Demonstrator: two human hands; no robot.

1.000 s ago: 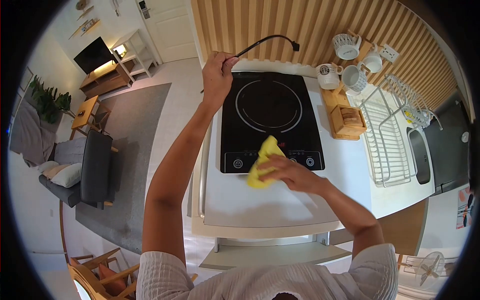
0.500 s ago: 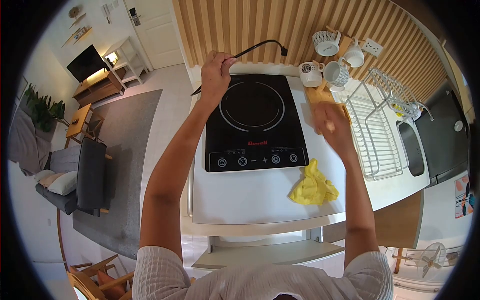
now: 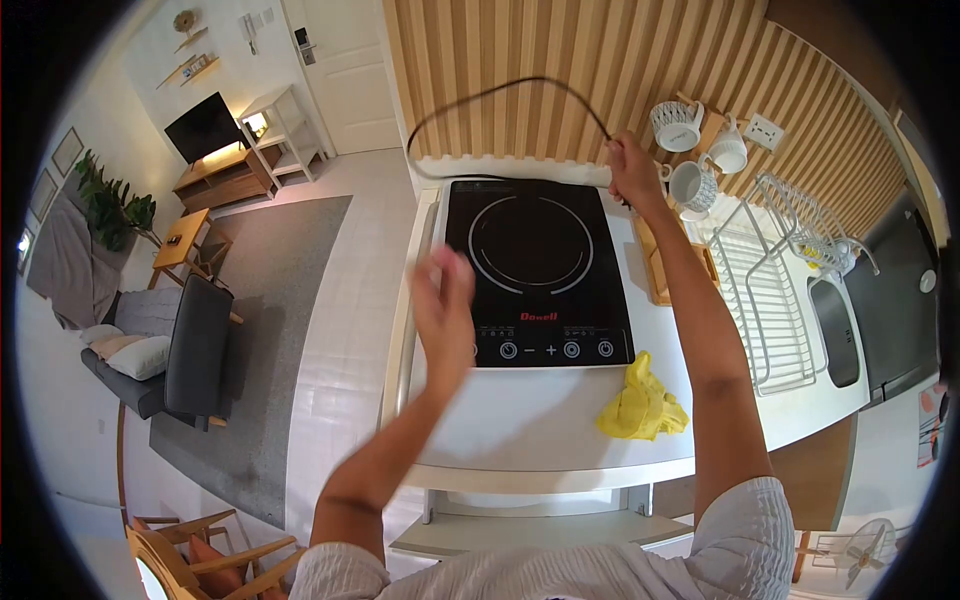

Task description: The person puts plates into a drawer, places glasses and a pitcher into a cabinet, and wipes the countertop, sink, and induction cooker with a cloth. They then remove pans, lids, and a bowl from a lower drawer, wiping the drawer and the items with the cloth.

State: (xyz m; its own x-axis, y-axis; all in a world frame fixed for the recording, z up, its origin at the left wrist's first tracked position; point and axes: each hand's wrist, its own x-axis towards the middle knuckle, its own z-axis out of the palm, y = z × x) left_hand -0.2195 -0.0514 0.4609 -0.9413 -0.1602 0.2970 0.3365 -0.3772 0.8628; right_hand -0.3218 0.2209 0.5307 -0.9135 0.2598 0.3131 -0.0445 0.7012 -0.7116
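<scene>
A slatted wall (image 3: 480, 60) backs the counter (image 3: 520, 430), and the black cooktop (image 3: 540, 300) lies flat on it, its far side close to the back edge. The 2 hands are well apart. The right hand (image 3: 637, 178) is raised just beyond the cooktop's far right corner, fingers closed on the cord (image 3: 540, 78). From the cooktop's far left corner the cord rises in 1 wide arc before the wall and drops to that grip. The left hand (image 3: 443, 300) hangs at the cooktop's left side, away from the cord; it is blurred, so I cannot tell whether its fingers are spread or curled. The cloth (image 3: 645, 408) lies crumpled near the counter's front edge, just off the cooktop's near right corner. The step in hand seems to be handling the cord; the next move probably calls for a steady right grip and an arc kept clear of the mugs (image 3: 677, 130).
</scene>
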